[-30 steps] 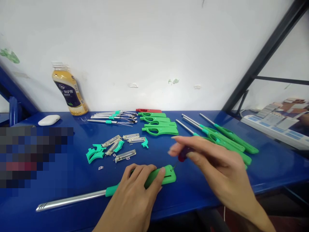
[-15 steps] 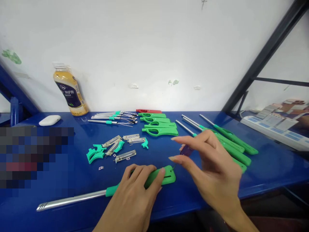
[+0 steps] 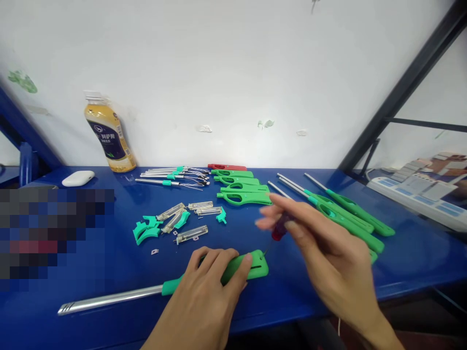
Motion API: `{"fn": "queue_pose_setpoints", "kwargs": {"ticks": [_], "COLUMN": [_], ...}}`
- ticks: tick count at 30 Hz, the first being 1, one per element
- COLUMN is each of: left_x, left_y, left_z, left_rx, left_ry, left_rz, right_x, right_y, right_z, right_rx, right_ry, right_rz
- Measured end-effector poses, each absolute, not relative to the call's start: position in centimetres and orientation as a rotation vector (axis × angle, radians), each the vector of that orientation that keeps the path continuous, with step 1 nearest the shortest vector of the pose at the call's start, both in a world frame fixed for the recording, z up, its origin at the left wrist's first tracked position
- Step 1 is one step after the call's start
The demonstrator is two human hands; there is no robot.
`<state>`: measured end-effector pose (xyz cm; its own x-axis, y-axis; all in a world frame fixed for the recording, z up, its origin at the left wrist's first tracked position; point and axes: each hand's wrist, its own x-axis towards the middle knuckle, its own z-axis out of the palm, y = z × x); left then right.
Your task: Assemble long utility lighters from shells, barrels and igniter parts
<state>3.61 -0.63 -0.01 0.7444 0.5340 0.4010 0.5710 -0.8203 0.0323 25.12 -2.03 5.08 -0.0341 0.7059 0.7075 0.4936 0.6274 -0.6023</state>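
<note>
My left hand (image 3: 209,287) is wrapped over a green lighter body (image 3: 260,270) and presses it on the blue table; its metal tube (image 3: 113,298) points left. My right hand (image 3: 324,253) grips the dark red handle of a small screwdriver (image 3: 278,230) between thumb and fingers. The screwdriver's thin shaft slants down to the right end of the green body, near a small hole. Past my left hand lie clear fuel tubes (image 3: 191,234) and teal trigger pieces (image 3: 147,231).
Green half shells (image 3: 246,197) and a red one (image 3: 228,167) lie near the wall, beside metal tubes with wires (image 3: 160,182). Green lighters (image 3: 359,214) lie at the right. A bottle (image 3: 109,136) and white case (image 3: 78,178) stand back left; a power strip (image 3: 412,199) is far right.
The fingers of my right hand have closed around the screwdriver handle, and its red end now shows. My left hand still presses the green body. The whole view has shifted slightly.
</note>
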Motion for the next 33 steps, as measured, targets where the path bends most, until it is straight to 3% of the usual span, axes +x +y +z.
{"fn": "queue_pose_setpoints", "kwargs": {"ticks": [5,10,15,20,25,30,33], "left_x": [3.77,3.72,3.48,3.60,3.67,3.62,3.61], "left_y": [-0.57,-0.65,-0.65,-0.58,-0.54,-0.63,-0.65], "left_z": [0.15,0.23,0.05,0.05,0.15,0.08,0.14], "left_rx": [-2.834,-2.838,-2.834,-2.824,-2.816,-2.836,-2.840], "left_ry": [-0.888,-0.906,-0.902,-0.906,-0.899,-0.917,-0.919], "left_rz": [-0.669,-0.616,-0.596,-0.624,-0.636,-0.613,-0.620], "right_x": [25.03,25.16,25.08,25.06,25.29,25.35,25.17], "right_y": [-2.06,-2.27,-2.44,-2.60,-2.42,-2.44,-2.50], "right_z": [4.76,5.12,5.14,5.14,5.13,5.24,5.02], "right_rx": [-0.952,-0.964,-0.979,-1.017,-1.021,-0.992,-0.964], "right_ry": [-1.605,-1.683,-1.642,-1.689,-1.634,-1.662,-1.582], "right_rz": [-0.039,0.259,-0.027,0.149,-0.052,0.239,0.060]}}
